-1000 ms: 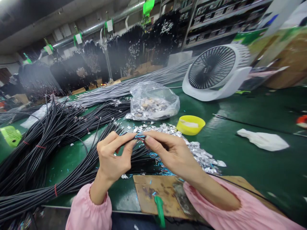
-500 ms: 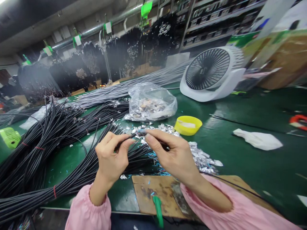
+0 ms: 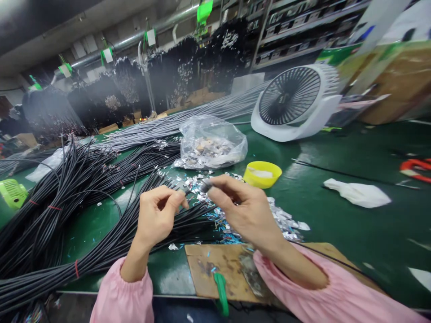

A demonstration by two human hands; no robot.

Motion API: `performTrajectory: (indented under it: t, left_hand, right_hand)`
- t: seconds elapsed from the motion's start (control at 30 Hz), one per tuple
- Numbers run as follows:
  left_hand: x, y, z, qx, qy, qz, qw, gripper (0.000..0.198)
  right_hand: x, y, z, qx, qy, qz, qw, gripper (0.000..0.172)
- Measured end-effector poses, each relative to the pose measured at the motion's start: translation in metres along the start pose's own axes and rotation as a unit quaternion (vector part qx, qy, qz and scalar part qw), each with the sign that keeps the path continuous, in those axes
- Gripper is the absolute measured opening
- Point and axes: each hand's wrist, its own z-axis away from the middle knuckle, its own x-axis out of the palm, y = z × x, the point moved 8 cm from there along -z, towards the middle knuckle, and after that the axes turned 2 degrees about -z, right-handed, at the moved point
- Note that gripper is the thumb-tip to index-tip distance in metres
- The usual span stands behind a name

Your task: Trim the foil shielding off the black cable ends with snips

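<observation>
Green worktop (image 3: 336,224), cable bundles (image 3: 175,67) hanging behind.
Left hand (image 3: 158,217) pinches a black cable (image 3: 195,189); right hand (image 3: 247,211) pinches its blurred tip.

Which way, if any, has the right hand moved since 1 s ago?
Yes. The right hand has shifted slightly toward the yellow bowl, its fingertips now apart from the left hand.

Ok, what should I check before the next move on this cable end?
1. Left hand pinches the black cable near its end: ok.
2. Right hand pinches silvery foil at the cable tip: ok.
3. Foil free of the cable: cannot tell.
4. Foil scrap pile lies beside the right hand: ok.
5. Yellow bowl stands apart from both hands: ok.
</observation>
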Motion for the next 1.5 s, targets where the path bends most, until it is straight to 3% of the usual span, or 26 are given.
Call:
performTrajectory:
  t: [0.07,0.17,0.27,0.33,0.43,0.5,0.57,0.67,0.77,0.83,0.97,1.03,1.17,1.2,1.27,1.37,1.43,1.5]
  left_hand:
    - [-0.003,0.006,0.002,0.043,0.025,-0.058,0.997,0.030]
    - [0.001,0.011,0.002,0.073,0.009,-0.089,0.993,0.027]
    - [0.010,0.011,-0.001,0.066,-0.037,-0.025,0.997,0.034]
    - [0.017,0.006,-0.002,0.029,-0.063,0.042,0.997,0.040]
    - [0.026,-0.012,-0.001,-0.060,-0.058,0.078,0.993,0.045]
    - [0.030,-0.020,0.001,-0.095,-0.042,0.063,0.993,0.046]
    - [0.033,-0.023,0.002,-0.099,-0.045,0.062,0.992,0.047]
    - [0.037,-0.020,0.003,-0.089,-0.070,0.088,0.990,0.045]
    - [0.030,-0.019,0.003,-0.084,-0.057,0.101,0.990,0.044]
    - [0.024,-0.020,0.003,-0.084,-0.034,0.102,0.991,0.042]
    - [0.016,-0.019,0.003,-0.068,-0.009,0.077,0.995,0.036]
    - [0.017,-0.017,0.001,-0.050,-0.021,0.064,0.996,0.034]
    - [0.019,-0.006,0.000,0.024,-0.032,0.056,0.998,0.027]
    - [0.017,-0.004,0.001,0.042,-0.010,0.044,0.998,0.024]
    - [0.012,-0.001,0.004,0.066,0.043,0.009,0.997,0.017]
    - [0.011,-0.001,0.008,0.068,0.071,-0.014,0.995,0.016]
    - [0.010,-0.003,0.007,0.054,0.070,-0.008,0.996,0.018]
    - [0.006,-0.005,0.006,0.039,0.074,-0.002,0.996,0.019]
  right_hand:
    - [0.003,-0.003,-0.001,-0.009,-0.024,0.005,1.000,0.037]
    - [0.009,-0.007,-0.001,-0.032,-0.055,-0.022,0.998,0.046]
    - [0.019,0.003,0.003,0.022,-0.109,-0.145,0.983,0.044]
    - [0.020,0.006,0.004,0.030,-0.111,-0.166,0.979,0.041]
    - [0.004,-0.005,0.004,-0.082,-0.009,0.029,0.996,0.029]
    - [0.001,-0.018,0.009,-0.167,0.040,0.173,0.970,0.022]
    - [0.003,-0.024,0.012,-0.210,0.052,0.230,0.949,0.019]
    - [-0.005,-0.026,0.012,-0.208,0.088,0.212,0.951,0.019]
    - [-0.034,-0.017,0.009,-0.138,0.212,0.173,0.952,0.022]
    - [-0.043,-0.010,0.006,-0.097,0.239,0.147,0.955,0.026]
    - [-0.007,-0.010,-0.004,-0.122,0.015,0.092,0.988,0.029]
    - [0.005,-0.009,-0.002,-0.104,-0.043,0.027,0.993,0.026]
    - [0.022,0.007,0.003,0.023,-0.109,-0.129,0.985,0.031]
    - [0.021,0.007,0.003,0.023,-0.097,-0.119,0.988,0.031]
    - [0.008,-0.003,0.003,-0.051,-0.024,-0.017,0.998,0.028]
    - [-0.014,-0.025,0.008,-0.190,0.100,0.172,0.961,0.024]
    - [-0.034,-0.025,0.007,-0.179,0.186,0.219,0.941,0.025]
    - [-0.048,-0.015,0.001,-0.111,0.221,0.195,0.949,0.027]
